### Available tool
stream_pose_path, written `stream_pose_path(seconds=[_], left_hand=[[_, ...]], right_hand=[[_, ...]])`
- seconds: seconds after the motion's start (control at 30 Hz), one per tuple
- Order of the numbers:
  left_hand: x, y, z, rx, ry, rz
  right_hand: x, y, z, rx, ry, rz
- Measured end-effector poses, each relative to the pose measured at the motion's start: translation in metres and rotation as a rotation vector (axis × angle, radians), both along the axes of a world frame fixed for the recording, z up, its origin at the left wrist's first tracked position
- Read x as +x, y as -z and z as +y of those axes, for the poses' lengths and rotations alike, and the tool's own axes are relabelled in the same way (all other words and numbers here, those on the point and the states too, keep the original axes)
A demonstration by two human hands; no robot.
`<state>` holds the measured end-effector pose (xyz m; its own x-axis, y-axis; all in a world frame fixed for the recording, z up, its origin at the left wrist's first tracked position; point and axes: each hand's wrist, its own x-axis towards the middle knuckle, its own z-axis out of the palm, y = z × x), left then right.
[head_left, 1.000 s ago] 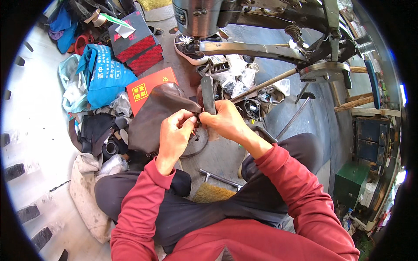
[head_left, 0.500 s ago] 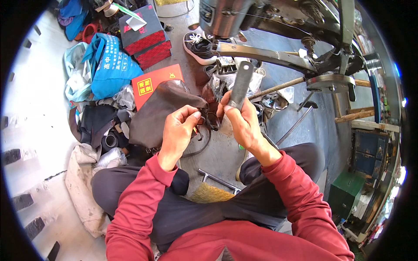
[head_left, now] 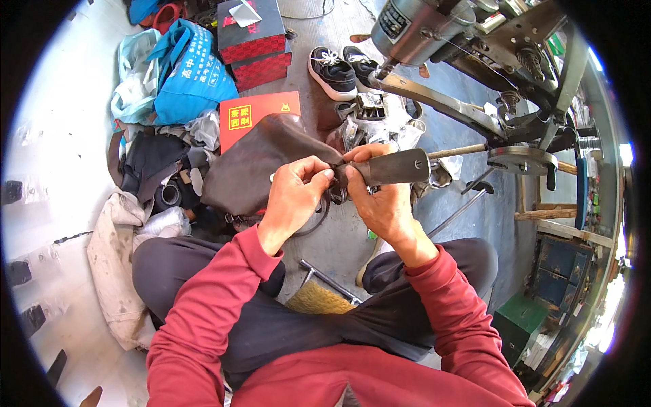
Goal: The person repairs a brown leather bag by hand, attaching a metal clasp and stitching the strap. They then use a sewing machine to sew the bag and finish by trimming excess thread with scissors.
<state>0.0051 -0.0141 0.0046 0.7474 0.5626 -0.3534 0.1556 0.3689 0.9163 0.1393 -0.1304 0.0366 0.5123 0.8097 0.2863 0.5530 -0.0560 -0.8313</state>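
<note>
A blue bag (head_left: pixel 195 80) lies beside two stacked boxes (head_left: pixel 253 50), black sneakers (head_left: pixel 332 73) stand near a sewing machine (head_left: pixel 422 32), and a green box (head_left: pixel 519 321) sits lower right

Floor: we see grey ground (head_left: pixel 306 42), bluish toward our right | Left: we face a scuffed white surface (head_left: pixel 61 129) with dark slots (head_left: pixel 19 273) | Right: we have a dark blue cabinet (head_left: pixel 559 275) beside a green chest (head_left: pixel 521 317) | Light: we catch white glare (head_left: pixel 614 315) along the rim

Cluttered repair workshop — a grey metal sewing machine (head_left: pixel 454 107) threaded in white, white-soled black lace-up sneakers (head_left: pixel 333 73), heaped dark scraps (head_left: pixel 154 159).
</note>
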Motion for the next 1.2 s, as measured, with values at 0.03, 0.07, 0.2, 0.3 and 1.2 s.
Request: stream_pose_path(seconds=[0.03, 0.07, 0.2, 0.3, 1.2], left_hand=[[0.0, -0.001, 0.0, -0.018, -0.003, 0.005], [0.0, -0.001, 0.0, -0.037, -0.006, 0.01], [0.001, -0.002, -0.001, 0.009, -0.001, 0.0], [0.001, -0.002, -0.002, 0.017, 0.007, -0.017], [-0.001, 0.007, -0.002, -0.086, -0.04, -0.034]], right_hand=[[-0.001, 0.002, 0.001, 0.022, 0.026, 0.023], [-0.002, 0.002, 0.002, 0.037, 0.05, 0.05], [-0.003, 0.002, 0.001, -0.006, 0.063, 0.013], [-0.003, 0.002, 0.002, -0.007, 0.056, -0.012], [-0.001, -0.005, 0.009, -0.107, 0.087, 0.078]])
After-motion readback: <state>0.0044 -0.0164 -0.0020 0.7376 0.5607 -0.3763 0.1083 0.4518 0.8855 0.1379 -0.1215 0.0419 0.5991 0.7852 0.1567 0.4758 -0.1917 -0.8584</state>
